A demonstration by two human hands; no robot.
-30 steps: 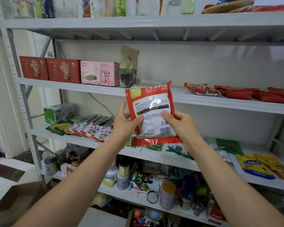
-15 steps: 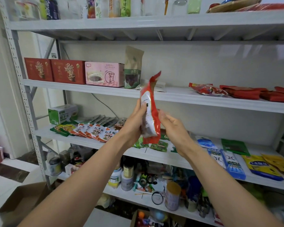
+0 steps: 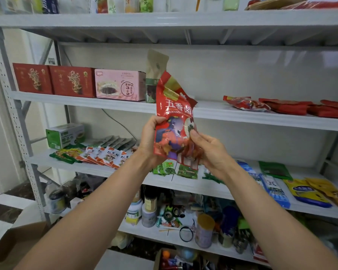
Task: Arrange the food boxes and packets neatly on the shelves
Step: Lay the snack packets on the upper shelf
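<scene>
I hold a red food packet (image 3: 174, 121) upright in front of the white shelves, its printed front towards me. My left hand (image 3: 149, 141) grips its left edge. My right hand (image 3: 209, 151) pinches its lower right side with thumb and fingers. Behind it, on the upper middle shelf (image 3: 242, 115), stand two red boxes (image 3: 53, 79), a pink box (image 3: 119, 84) and a tall beige pouch (image 3: 154, 75); red packets (image 3: 289, 107) lie at its right. The shelf below (image 3: 164, 179) carries a green box (image 3: 63, 134), rows of small sachets (image 3: 103, 153), green packets and blue and yellow bags.
The top shelf (image 3: 164, 18) holds bottles and cartons. The lowest shelf is crowded with jars, tape rolls and tins (image 3: 203, 230). An open cardboard box (image 3: 10, 248) sits on the floor at the lower left. The rack's perforated post (image 3: 14, 121) runs down the left side.
The packet has been turned in my hands from its white label back, through edge-on, to its printed front. My hands shifted their grip around it. The camera moved slightly closer.
</scene>
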